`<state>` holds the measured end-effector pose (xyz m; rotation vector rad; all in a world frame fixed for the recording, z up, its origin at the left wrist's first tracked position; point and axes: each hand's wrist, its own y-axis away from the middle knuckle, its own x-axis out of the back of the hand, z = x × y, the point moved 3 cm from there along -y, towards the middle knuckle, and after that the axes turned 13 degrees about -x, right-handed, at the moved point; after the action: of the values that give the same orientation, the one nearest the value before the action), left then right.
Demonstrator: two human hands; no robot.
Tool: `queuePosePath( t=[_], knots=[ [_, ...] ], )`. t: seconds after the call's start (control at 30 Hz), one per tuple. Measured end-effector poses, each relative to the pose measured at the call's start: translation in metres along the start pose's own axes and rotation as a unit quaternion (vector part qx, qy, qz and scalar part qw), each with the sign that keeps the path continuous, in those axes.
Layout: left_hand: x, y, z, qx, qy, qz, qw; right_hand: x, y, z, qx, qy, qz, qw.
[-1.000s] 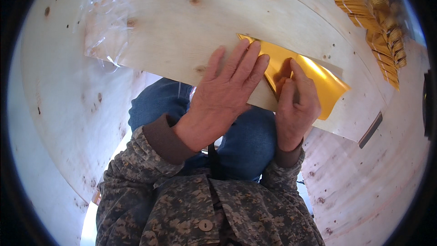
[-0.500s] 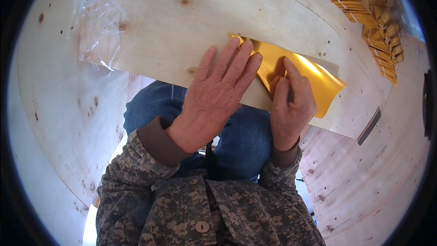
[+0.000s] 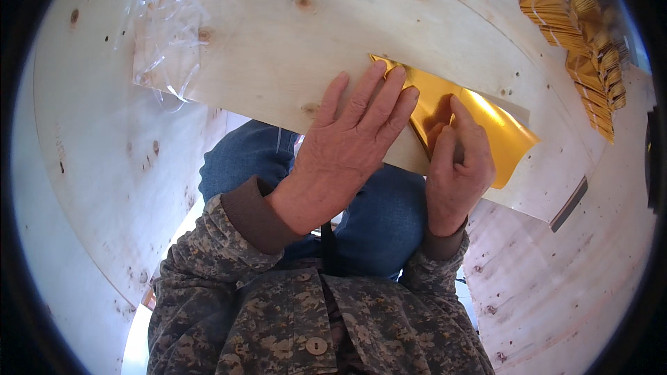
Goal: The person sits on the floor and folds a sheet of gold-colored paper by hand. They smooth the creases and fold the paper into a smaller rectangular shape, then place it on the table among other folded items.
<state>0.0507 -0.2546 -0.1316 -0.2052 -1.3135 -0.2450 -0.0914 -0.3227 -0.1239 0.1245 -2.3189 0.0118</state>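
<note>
A shiny gold foil sheet lies on a pale plywood board above my knees. Its left end comes to a point and looks folded, while the right end curls up a little. My left hand rests with straight, slightly spread fingers, the tips over the sheet's left end. Against the middle of the sheet, my right hand puts its stretched index finger. The right thumb is apart from that finger, and the other fingers are curled under, partly hidden.
Thin clear plastic strips lie tangled at the board's far left. Several tied bundles of folded gold paper are piled at the far right. A dark strip runs along the board's right corner. More plywood stretches off to the lower right.
The whole view has shifted slightly, so everything appears a little farther right. Both hands keep nearly the same places on the gold sheet.
</note>
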Motion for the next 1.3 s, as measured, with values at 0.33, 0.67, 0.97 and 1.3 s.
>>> queuePosePath(
  t=[0.33, 0.67, 0.97, 1.3],
  knots=[
    [-0.0003, -0.0011, 0.0001, -0.002, -0.003, -0.007, 1.0, 0.0009, -0.0005, -0.0006, 0.005, 0.002, -0.001, 1.0],
    [0.0043, -0.0028, 0.0002, 0.008, 0.022, -0.021, 1.0, 0.0017, -0.0005, 0.0018, -0.02, -0.006, -0.014, 1.0],
    [0.0016, -0.0019, -0.0004, 0.006, 0.029, -0.027, 0.999, 0.0031, -0.0015, -0.0012, -0.009, 0.02, -0.019, 1.0],
    [0.0011, -0.0013, -0.0004, 0.005, 0.035, -0.019, 0.999, 0.0014, -0.001, 0.0002, 0.006, 0.007, -0.005, 1.0]
  ],
)
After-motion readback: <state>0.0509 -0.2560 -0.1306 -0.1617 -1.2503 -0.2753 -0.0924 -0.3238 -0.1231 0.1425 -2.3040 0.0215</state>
